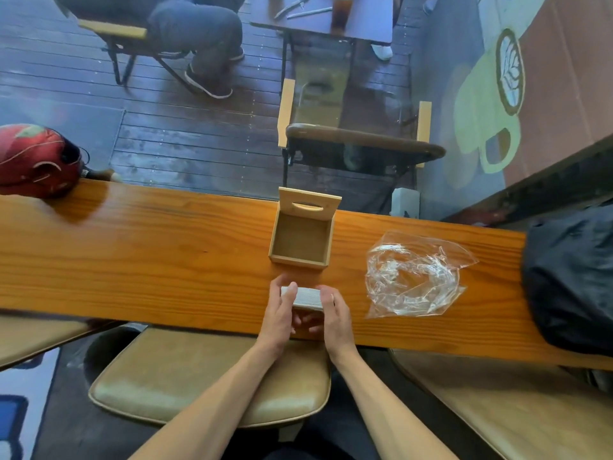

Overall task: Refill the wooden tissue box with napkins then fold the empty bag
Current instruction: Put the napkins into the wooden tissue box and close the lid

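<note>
A small wooden tissue box point(300, 258) stands on the long wooden counter point(149, 257), its slotted lid point(309, 204) tipped up at the back and its inside bare. Just in front of it lies a white stack of napkins point(306, 297). My left hand point(280, 310) holds the stack's left end and my right hand point(333, 313) its right end, fingers curved against its sides. A crumpled clear plastic bag point(413, 280) lies flat on the counter to the right of the box.
A red helmet point(36, 161) sits at the counter's far left and a black bag point(570, 277) at its right end. Padded stools point(212, 376) stand below the counter's near edge. Behind the glass are a chair, a table and a seated person.
</note>
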